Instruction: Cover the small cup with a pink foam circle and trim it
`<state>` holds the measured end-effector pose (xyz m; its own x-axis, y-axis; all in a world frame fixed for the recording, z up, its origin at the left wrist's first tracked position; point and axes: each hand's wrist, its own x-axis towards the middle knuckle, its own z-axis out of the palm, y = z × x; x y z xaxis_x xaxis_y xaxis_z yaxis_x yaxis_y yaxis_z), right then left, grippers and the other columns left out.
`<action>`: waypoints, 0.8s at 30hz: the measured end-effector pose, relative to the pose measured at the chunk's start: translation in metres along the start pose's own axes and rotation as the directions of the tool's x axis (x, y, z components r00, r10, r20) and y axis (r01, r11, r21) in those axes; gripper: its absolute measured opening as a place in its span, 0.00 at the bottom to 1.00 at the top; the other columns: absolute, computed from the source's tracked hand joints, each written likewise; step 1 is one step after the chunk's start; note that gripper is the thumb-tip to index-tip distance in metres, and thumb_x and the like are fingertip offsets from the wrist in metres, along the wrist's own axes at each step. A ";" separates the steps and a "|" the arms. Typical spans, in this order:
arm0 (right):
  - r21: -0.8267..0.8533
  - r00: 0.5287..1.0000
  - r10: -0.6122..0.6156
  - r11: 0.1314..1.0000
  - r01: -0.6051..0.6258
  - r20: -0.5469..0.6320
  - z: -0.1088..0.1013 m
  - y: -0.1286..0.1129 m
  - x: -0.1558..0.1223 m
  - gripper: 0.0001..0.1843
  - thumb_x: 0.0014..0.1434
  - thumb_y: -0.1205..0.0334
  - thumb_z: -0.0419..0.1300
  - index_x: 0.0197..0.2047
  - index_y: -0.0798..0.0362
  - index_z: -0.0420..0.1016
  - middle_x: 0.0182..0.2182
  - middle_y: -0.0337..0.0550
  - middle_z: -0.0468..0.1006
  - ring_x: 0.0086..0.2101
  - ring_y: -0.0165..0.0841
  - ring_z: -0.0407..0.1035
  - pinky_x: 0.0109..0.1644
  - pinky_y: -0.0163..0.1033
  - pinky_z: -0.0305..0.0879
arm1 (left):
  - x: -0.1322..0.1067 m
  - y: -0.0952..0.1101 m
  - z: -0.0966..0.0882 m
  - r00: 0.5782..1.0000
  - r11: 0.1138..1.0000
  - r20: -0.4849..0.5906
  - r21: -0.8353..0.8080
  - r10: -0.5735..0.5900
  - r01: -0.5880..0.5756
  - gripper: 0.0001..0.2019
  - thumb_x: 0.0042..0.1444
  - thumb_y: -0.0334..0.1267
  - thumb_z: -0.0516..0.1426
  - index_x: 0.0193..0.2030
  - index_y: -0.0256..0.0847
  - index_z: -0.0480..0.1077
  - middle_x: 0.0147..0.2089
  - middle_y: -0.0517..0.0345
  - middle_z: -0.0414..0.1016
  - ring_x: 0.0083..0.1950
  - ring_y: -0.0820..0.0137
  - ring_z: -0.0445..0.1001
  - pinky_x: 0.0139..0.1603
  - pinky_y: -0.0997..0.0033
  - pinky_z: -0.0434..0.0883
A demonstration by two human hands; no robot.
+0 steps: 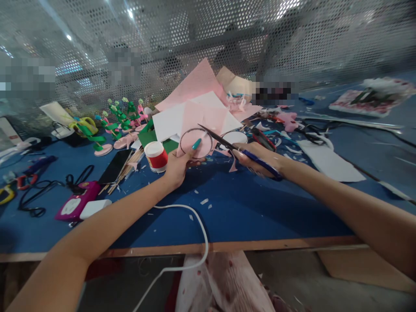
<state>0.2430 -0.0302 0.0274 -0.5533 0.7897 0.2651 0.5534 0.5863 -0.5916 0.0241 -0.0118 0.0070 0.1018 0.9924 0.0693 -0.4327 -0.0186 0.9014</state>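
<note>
The left hand point(178, 170) pinches the pink sheet point(208, 119) at frame centre, thumb inside its drawn circle point(186, 139), presumably steadying it without covering the outline, beside scissors point(221, 139) gripped in the right hand point(251, 152), a white sheet point(166, 125) behind.

Matt pink sheet point(187, 139), paper or thin felt, hard to tell which. Scissors point(220, 139) with dark metal blades and smooth blue plastic handles. Smooth, plastic-looking tub point(157, 160). Bare wooden sticks point(122, 174). Smooth, plastic-coated white cable point(205, 236). Matt blue table point(227, 208), wood-like edge. Perforated metal screen point(195, 37).
</note>
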 end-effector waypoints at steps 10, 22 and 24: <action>-0.080 0.996 -0.006 0.997 0.000 -0.084 0.001 -0.014 -0.001 0.24 0.61 0.40 0.41 0.25 0.50 0.53 0.18 0.34 0.56 0.21 0.26 0.53 0.26 0.35 0.51 | 0.000 -0.001 0.000 1.000 1.000 -0.008 0.011 0.013 -0.013 0.10 0.40 0.34 0.66 0.30 0.33 0.74 0.22 0.58 0.74 0.21 0.72 0.74 0.20 0.76 0.68; -0.181 0.997 -0.004 0.983 -0.011 -0.079 0.002 0.005 0.004 0.26 0.60 0.39 0.42 0.24 0.52 0.57 0.19 0.39 0.62 0.23 0.28 0.59 0.28 0.35 0.54 | 0.002 0.000 0.002 0.992 0.995 -0.123 -0.098 0.002 -0.014 0.08 0.41 0.27 0.65 0.30 0.34 0.74 0.27 0.59 0.77 0.23 0.78 0.73 0.21 0.80 0.71; -0.188 0.997 -0.012 0.982 -0.003 -0.078 0.003 0.008 0.003 0.26 0.60 0.39 0.42 0.25 0.53 0.59 0.21 0.40 0.64 0.24 0.28 0.60 0.29 0.35 0.54 | 0.004 0.002 0.003 0.983 0.989 -0.185 -0.149 -0.003 -0.025 0.07 0.42 0.26 0.64 0.30 0.35 0.74 0.27 0.61 0.77 0.24 0.78 0.73 0.22 0.81 0.71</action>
<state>0.2438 -0.0234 0.0218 -0.5096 0.7942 0.3311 0.6619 0.6077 -0.4389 0.0261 -0.0085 0.0102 -0.0641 0.9979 -0.0138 -0.5635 -0.0247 0.8258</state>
